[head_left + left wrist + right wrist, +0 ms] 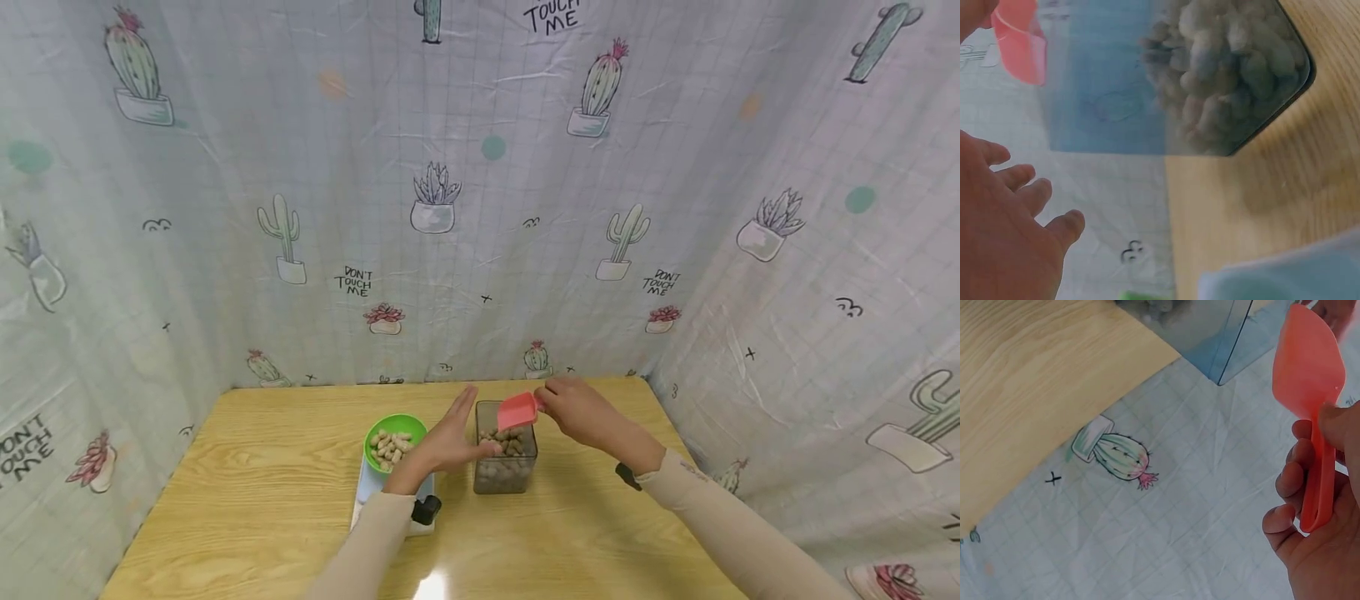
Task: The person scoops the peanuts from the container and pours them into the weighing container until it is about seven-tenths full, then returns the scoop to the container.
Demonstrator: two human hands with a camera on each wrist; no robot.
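My right hand (572, 407) grips the handle of a pink-red plastic scoop (1310, 359), its thumb lying along the handle. The scoop is tilted above the opening of a clear, dark-tinted bin (504, 479). Unshelled peanuts (1222, 69) fill the lower part of this bin. My left hand (450, 442) is at the bin's left side with its fingers spread and nothing held; whether the thumb touches the rim cannot be told. Left of that hand, a green bowl (372, 429) contains more peanuts (388, 448).
Beneath the bowl is a flat white and pale-blue device (369, 487), perhaps a kitchen scale, partly hidden by the left forearm. All stand on a wooden table (262, 475). A cactus-print curtain (480, 250) hangs behind the table and along both sides.
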